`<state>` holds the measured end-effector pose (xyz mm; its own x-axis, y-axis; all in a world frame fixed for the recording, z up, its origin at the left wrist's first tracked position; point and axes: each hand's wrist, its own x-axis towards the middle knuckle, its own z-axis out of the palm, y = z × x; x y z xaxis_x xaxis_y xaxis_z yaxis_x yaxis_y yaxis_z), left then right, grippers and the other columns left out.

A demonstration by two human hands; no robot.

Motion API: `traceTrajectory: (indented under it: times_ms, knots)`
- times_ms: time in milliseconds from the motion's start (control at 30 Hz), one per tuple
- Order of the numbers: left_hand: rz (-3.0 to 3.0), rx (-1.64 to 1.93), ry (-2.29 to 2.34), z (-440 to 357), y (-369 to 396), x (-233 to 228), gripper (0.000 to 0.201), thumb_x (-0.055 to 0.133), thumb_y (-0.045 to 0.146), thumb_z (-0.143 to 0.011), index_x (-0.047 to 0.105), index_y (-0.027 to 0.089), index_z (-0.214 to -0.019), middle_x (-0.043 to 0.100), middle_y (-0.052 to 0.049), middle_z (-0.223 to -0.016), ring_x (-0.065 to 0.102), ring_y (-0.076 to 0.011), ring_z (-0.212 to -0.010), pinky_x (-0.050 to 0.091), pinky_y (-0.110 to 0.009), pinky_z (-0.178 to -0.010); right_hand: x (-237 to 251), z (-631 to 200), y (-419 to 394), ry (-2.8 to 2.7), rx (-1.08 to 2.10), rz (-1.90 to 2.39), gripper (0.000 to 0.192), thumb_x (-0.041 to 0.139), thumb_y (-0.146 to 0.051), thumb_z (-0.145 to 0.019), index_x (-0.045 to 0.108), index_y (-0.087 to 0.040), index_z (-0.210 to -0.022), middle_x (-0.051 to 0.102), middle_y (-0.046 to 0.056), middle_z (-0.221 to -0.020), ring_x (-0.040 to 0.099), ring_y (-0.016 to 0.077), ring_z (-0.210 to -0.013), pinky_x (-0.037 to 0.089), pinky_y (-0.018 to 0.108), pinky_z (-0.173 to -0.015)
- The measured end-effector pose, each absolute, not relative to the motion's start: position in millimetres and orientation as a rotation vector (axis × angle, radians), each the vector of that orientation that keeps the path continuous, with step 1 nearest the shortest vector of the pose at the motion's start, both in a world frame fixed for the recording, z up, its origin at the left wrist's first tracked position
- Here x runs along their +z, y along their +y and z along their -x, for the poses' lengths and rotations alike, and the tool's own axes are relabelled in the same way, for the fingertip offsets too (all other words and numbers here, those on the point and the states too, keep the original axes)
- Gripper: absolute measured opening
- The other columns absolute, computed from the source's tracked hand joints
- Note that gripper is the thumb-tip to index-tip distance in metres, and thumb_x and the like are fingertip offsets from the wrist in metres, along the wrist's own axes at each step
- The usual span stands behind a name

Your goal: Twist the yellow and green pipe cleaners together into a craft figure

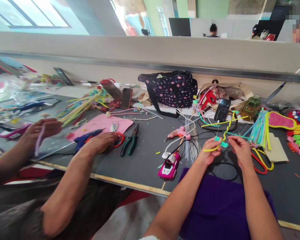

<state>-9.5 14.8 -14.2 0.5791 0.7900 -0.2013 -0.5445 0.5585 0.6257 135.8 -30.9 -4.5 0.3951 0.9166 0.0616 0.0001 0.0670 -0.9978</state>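
Observation:
My left hand (211,152) is closed on a pipe cleaner figure made of a twisted yellow stem (228,128) and a fuzzy teal piece (221,141). The stem rises from the fingers, and a yellow end pokes out to the left below them. My right hand (240,149) is pinched just right of the teal piece; what lies between its fingertips is too small to make out. A thin pale wire loops above both hands. Red-and-yellow-handled scissors (261,161) rest on the table beside my right wrist.
A pink glue gun (181,132) and magenta power strip (169,166) with cables lie left of my hands. Pipe cleaner bundles (261,128) stand right, near a glass bottle (251,106). A dotted bag (171,88) sits behind. At left, a co-worker's hand (102,141) is near green pliers (130,141).

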Motion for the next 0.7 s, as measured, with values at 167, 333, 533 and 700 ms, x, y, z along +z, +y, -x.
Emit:
traceTrajectory:
  times_ms: [167, 333, 533, 700]
  knots:
    - [-0.568, 0.771, 0.507, 8.0, 12.6, -13.0, 0.035, 0.082, 0.022, -0.056, 0.063, 0.011, -0.083, 0.052, 0.002, -0.060, 0.044, -0.0032, -0.045, 0.016, -0.013, -0.033, -10.4, -123.7, -29.6, -1.108, 0.754, 1.322, 0.026, 0.063, -0.043, -0.075, 0.067, -0.018, -0.081, 0.063, 0.002, -0.071, 0.049, 0.0120, -0.056, 0.037, 0.023, -0.049]
    - [-0.605, 0.752, 0.518, 7.0, 11.2, -11.6, 0.033, 0.082, 0.024, -0.057, 0.060, 0.011, -0.078, 0.051, 0.003, -0.058, 0.043, -0.0031, -0.044, 0.017, -0.012, -0.032, -14.7, -127.9, -29.3, -1.192, 0.644, 1.390, 0.027, 0.059, -0.045, -0.078, 0.064, -0.018, -0.081, 0.061, 0.001, -0.070, 0.051, 0.0135, -0.059, 0.041, 0.025, -0.056]
    - [-0.632, 0.786, 0.535, 4.7, 9.9, -12.1, 0.031, 0.081, 0.023, -0.056, 0.059, 0.012, -0.075, 0.050, 0.004, -0.054, 0.041, -0.0035, -0.041, 0.023, -0.013, -0.033, -15.6, -127.9, -31.0, -1.252, 0.429, 1.458, 0.023, 0.055, -0.041, -0.083, 0.061, -0.018, -0.084, 0.062, 0.003, -0.078, 0.055, 0.0161, -0.068, 0.044, 0.028, -0.064]
    - [-0.640, 0.776, 0.539, 5.6, 9.0, -10.8, 0.029, 0.081, 0.022, -0.056, 0.059, 0.013, -0.072, 0.051, 0.004, -0.051, 0.042, -0.0047, -0.040, 0.028, -0.015, -0.035, -15.2, -126.1, -30.9, -1.281, 0.269, 1.471, 0.021, 0.052, -0.038, -0.085, 0.061, -0.019, -0.083, 0.061, 0.004, -0.080, 0.055, 0.0162, -0.070, 0.044, 0.029, -0.066]
